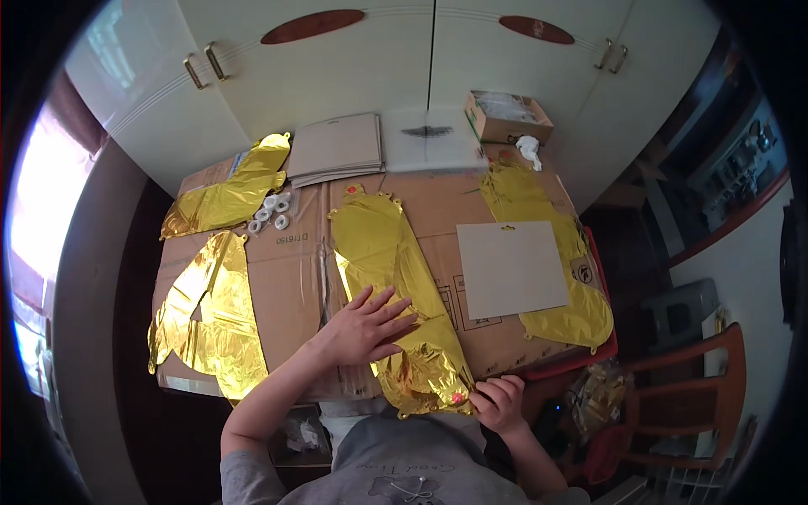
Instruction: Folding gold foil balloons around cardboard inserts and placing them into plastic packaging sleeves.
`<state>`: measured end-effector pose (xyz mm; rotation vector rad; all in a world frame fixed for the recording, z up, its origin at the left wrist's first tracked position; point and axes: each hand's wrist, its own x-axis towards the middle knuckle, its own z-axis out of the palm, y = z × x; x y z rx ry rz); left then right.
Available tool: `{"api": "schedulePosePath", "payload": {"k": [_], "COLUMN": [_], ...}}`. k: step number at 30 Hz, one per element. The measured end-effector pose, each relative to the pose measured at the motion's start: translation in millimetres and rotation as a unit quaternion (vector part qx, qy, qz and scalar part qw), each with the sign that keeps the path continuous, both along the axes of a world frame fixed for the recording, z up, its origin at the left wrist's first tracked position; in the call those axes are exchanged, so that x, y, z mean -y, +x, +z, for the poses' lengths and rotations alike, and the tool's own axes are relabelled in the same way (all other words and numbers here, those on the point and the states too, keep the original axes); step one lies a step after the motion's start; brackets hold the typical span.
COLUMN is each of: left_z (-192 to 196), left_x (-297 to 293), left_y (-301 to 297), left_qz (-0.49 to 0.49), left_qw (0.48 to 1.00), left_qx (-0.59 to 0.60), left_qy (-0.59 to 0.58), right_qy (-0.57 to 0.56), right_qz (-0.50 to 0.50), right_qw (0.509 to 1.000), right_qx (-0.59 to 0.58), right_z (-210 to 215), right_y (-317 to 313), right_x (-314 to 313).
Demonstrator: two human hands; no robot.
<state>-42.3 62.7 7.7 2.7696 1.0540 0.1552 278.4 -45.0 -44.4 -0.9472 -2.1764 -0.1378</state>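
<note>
A flat gold foil balloon (383, 244) lies lengthwise down the middle of the cardboard, with small tabs and a red spot at each end. My left hand (368, 330) rests on its lower half, fingers spread. At the near right corner of the foil, beside another red spot, the curled fingers of my right hand (499, 402) grip the edge. Just right of the balloon is a pale square card (513, 271) with a hanging slot. It partly covers a second gold foil balloon (572, 324).
More gold foil balloons (220, 311) lie at the left, near several white ribbon rolls (271, 210). Stacked cards (337, 150), a clear plastic sheet (429, 145) and an open box (509, 118) line the back, below white cabinets (311, 71). A wooden chair (728, 396) stands at right.
</note>
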Motion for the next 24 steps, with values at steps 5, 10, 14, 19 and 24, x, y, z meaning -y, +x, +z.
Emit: {"api": "schedulePosePath", "payload": {"k": [5,10,14,19,24], "left_z": [-5,-3,-3,-3,-8], "left_x": [-3,-2,-8,-17,-14], "left_y": [4,4,4,4,5], "left_qz": [-0.010,-0.007,-0.016,-0.015,-0.007], "left_qw": [0.999,0.999,1.000,0.999,0.999], "left_qx": [-0.029,-0.041,-0.021,-0.014,-0.027], "left_qy": [0.017,0.016,0.013,0.042,0.042], "right_qy": [-0.309,-0.541,-0.636,-0.651,-0.636], "right_qz": [-0.038,0.097,-0.033,-0.087,-0.089], "right_qw": [0.872,0.335,0.453,0.510,0.523], "right_qx": [-0.378,-0.765,-0.624,-0.555,-0.560], "right_z": [-49,-11,4,4,-6], "right_y": [-16,-31,-33,-34,-32], "right_x": [48,55,36,28,32]}}
